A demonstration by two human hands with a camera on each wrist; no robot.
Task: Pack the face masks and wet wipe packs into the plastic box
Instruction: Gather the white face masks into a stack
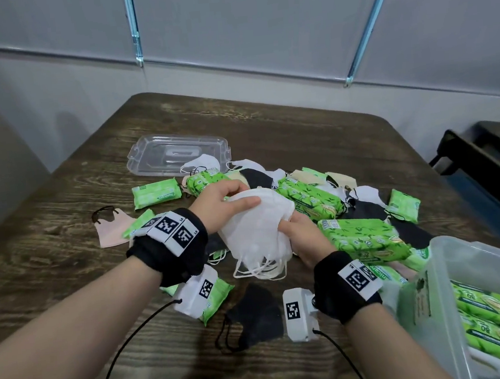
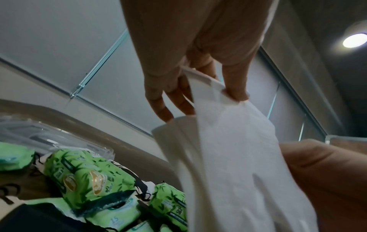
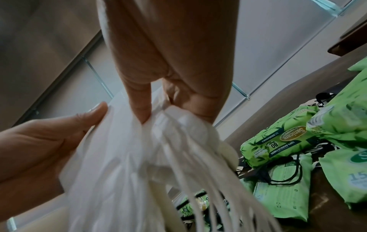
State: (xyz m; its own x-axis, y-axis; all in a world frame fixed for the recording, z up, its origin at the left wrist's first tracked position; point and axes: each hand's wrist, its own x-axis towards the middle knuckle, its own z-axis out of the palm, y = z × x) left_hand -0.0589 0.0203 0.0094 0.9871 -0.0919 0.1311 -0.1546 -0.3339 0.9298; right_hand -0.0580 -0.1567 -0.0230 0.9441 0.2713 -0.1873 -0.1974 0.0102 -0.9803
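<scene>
A stack of white face masks (image 1: 256, 231) hangs above the table's middle, ear loops dangling, held by both hands. My left hand (image 1: 248, 195) grips its top edge, thumb laid across the front. My right hand (image 1: 287, 222) pinches its right edge. In the left wrist view my left hand (image 2: 200, 87) clamps the white masks (image 2: 228, 149). In the right wrist view my right hand (image 3: 170, 109) pinches the bunched masks (image 3: 129, 164). The clear plastic box (image 1: 433, 266) stands at lower right and holds large green wet wipe packs (image 1: 495, 306).
Loose green wipe packs (image 1: 360, 236) and black, white and beige masks lie piled behind the hands. A black mask (image 1: 254, 314) lies near the front, a pink mask (image 1: 112, 233) at the left. The clear lid (image 1: 175, 152) lies farther back. A dark tray (image 1: 483, 154) stands beyond the table's right edge.
</scene>
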